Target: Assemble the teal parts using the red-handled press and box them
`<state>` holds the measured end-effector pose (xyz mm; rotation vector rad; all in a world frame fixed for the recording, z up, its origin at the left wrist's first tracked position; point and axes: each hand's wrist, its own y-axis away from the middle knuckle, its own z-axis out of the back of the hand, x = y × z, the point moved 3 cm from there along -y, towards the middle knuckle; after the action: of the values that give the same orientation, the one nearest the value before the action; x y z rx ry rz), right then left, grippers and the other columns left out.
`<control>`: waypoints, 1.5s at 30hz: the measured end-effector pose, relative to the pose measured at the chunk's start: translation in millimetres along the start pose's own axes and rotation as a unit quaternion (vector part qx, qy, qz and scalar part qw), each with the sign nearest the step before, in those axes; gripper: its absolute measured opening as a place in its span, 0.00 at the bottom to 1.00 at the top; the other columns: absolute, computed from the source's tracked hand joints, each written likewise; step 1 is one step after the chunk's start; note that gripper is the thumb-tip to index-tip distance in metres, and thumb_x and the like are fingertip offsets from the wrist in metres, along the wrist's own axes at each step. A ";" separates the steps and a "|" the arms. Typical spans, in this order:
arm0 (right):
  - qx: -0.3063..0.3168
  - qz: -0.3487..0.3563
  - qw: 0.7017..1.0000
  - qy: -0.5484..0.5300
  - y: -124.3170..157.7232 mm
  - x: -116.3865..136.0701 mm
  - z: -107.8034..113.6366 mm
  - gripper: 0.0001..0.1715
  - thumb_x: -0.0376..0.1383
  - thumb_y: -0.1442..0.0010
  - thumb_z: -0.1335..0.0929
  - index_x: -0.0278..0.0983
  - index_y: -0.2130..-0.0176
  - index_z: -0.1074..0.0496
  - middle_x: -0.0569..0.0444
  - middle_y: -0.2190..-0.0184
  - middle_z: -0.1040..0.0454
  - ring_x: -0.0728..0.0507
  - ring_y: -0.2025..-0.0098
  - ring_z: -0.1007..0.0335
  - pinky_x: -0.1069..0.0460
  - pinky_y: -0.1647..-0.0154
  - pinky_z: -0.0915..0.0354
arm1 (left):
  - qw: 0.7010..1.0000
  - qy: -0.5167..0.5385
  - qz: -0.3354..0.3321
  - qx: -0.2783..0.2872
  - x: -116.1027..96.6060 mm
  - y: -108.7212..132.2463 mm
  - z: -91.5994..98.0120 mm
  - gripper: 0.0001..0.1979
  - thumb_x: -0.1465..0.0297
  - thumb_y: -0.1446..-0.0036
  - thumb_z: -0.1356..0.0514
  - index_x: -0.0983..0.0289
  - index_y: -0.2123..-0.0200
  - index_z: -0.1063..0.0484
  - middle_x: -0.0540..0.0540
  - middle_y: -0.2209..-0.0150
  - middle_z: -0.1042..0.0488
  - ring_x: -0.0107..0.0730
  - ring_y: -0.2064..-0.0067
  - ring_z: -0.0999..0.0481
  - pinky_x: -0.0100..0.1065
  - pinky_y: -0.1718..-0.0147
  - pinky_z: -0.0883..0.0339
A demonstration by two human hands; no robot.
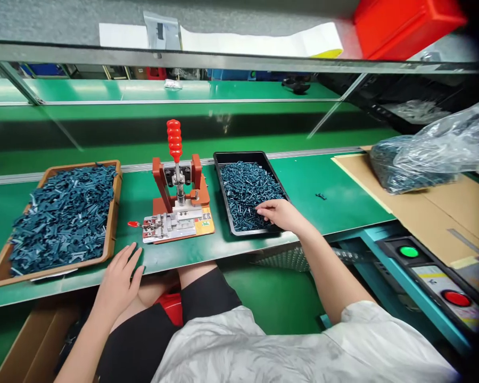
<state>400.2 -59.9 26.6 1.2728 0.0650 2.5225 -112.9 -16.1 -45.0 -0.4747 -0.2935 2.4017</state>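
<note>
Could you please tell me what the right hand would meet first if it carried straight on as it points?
Most likely the small dark parts in the black tray: the fingertips of the right hand are right at them, though contact is unclear.

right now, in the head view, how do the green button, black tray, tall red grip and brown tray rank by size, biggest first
1. Brown tray
2. Black tray
3. Tall red grip
4. Green button

This is apparent size only.
</note>
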 end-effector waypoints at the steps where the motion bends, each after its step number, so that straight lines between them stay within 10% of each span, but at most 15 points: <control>1: -0.028 -0.001 1.000 0.005 0.0 0.9 2.6 0.26 0.56 0.44 0.29 0.35 0.64 0.22 0.53 0.77 0.26 0.47 0.76 0.35 0.52 0.76 0.39 | 1.000 0.004 -0.015 0.006 -0.9 1.6 2.3 0.23 0.63 0.32 0.47 0.58 0.36 0.31 0.61 0.34 0.32 0.55 0.35 0.31 0.58 0.38 0.32; 10: -0.007 0.044 0.972 -0.232 16.1 36.0 -22.2 0.28 0.59 0.46 0.25 0.38 0.65 0.28 0.56 0.74 0.28 0.50 0.77 0.35 0.56 0.80 0.40 | 0.995 0.016 -0.079 -0.063 -7.5 22.3 -0.6 0.13 0.72 0.34 0.41 0.56 0.50 0.22 0.58 0.50 0.20 0.43 0.50 0.22 0.47 0.47 0.25; 17: 0.184 0.142 0.916 -0.328 50.8 73.6 -140.8 0.19 0.51 0.39 0.25 0.38 0.62 0.24 0.53 0.72 0.24 0.45 0.72 0.26 0.51 0.73 0.28 | 0.989 0.027 -0.058 -0.133 -25.1 27.4 2.1 0.16 0.81 0.38 0.41 0.58 0.53 0.21 0.56 0.59 0.22 0.39 0.56 0.23 0.42 0.54 0.25; 21: 0.093 0.158 0.932 -0.314 33.6 70.1 -187.0 0.20 0.52 0.35 0.29 0.38 0.61 0.26 0.51 0.69 0.22 0.44 0.70 0.24 0.50 0.71 0.27 | 0.987 0.088 0.012 -0.130 -34.2 18.1 10.3 0.16 0.80 0.35 0.45 0.60 0.52 0.21 0.57 0.60 0.26 0.36 0.57 0.23 0.38 0.56 0.25; 26: -0.052 0.179 0.942 -0.280 12.9 53.3 -189.9 0.17 0.50 0.32 0.33 0.39 0.57 0.27 0.51 0.68 0.22 0.44 0.70 0.24 0.49 0.70 0.27 | 0.978 0.172 0.074 -0.091 -56.9 -14.6 19.5 0.18 0.75 0.30 0.49 0.61 0.48 0.22 0.58 0.57 0.25 0.34 0.56 0.23 0.36 0.56 0.25; 37: -0.107 0.166 0.935 -0.294 14.2 44.0 -180.5 0.20 0.52 0.32 0.32 0.41 0.53 0.28 0.51 0.66 0.22 0.41 0.66 0.22 0.47 0.66 0.24 | 0.993 0.108 0.048 -0.023 -84.2 -128.0 7.1 0.10 0.68 0.33 0.42 0.61 0.62 0.20 0.56 0.62 0.19 0.42 0.56 0.25 0.44 0.52 0.27; 45: -0.127 0.183 0.940 -0.258 8.1 50.1 -182.8 0.12 0.46 0.33 0.32 0.41 0.57 0.25 0.50 0.63 0.21 0.40 0.62 0.22 0.45 0.60 0.24 | 0.994 0.013 0.036 0.100 -84.9 -159.1 -18.6 0.11 0.77 0.38 0.46 0.66 0.62 0.23 0.64 0.55 0.22 0.50 0.47 0.26 0.49 0.43 0.32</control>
<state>225.6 -34.5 -43.3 1.9198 -0.6474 2.2710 45.7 50.4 12.2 -0.4315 -0.0238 2.4612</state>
